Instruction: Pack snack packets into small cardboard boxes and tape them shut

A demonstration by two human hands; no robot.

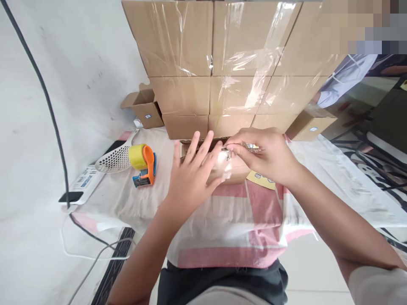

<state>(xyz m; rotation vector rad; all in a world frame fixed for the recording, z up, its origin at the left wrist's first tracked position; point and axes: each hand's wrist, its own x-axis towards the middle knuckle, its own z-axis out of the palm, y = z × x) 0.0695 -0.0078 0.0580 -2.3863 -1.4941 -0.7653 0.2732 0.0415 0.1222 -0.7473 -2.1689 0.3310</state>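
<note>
near centre on the table [330, 178], i judge the small carton [237, 173] light, crushable, best held by its edges; left fingers [193, 146] spread, right fingers [243, 153] apparently pinching shiny film [224, 157].

Black cable [47, 96] before pale wall [95, 55]; white perforated utensil [112, 159] at left; upper right, perhaps pale sleeve [349, 78].

A white wall [95, 63], marked with small grey scuffs, bounds my left side; a black cable [47, 93] runs down in front of it. Directly before me is a table [343, 169], and its pink-and-white tablecloth [222, 224] hangs over the near edge. Pale floor tiles [314, 262] show below. Light is bright on the wall; the area at my far right, with a black-and-white patterned surface [372, 173], is darker
</note>
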